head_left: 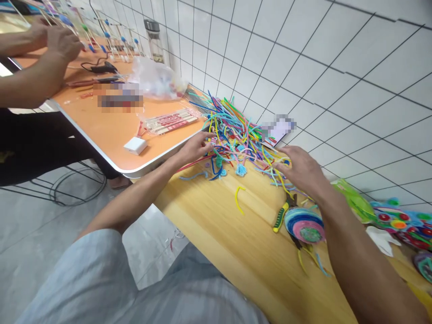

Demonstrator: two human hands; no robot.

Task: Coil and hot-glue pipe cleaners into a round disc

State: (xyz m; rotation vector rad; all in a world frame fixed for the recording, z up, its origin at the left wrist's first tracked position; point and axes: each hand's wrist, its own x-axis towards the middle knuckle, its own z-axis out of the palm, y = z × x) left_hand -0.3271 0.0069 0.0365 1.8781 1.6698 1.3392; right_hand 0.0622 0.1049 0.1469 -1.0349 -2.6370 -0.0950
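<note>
A tangled heap of colourful pipe cleaners (236, 130) lies at the back of the wooden table (209, 211), against the tiled wall. My left hand (195, 147) reaches into the heap's left side, fingers apart among the strands. At the heap's right end is my right hand (300, 168), with thumb and fingers spread around some strands; I see no firm grip. Below it lie green-and-yellow-handled pliers (281, 217) beside a coiled pipe-cleaner disc (305, 225) in blue, pink and green. A short yellow pipe cleaner (239, 200) lies apart on the wood.
On the adjoining orange table (97, 130) are packaged sticks (172, 121), a white box (135, 145), a plastic bag (151, 78) and a glass bottle (155, 42). Another person's hands (62, 42) work there at stick frames. Colourful crafts (398, 220) lie at right.
</note>
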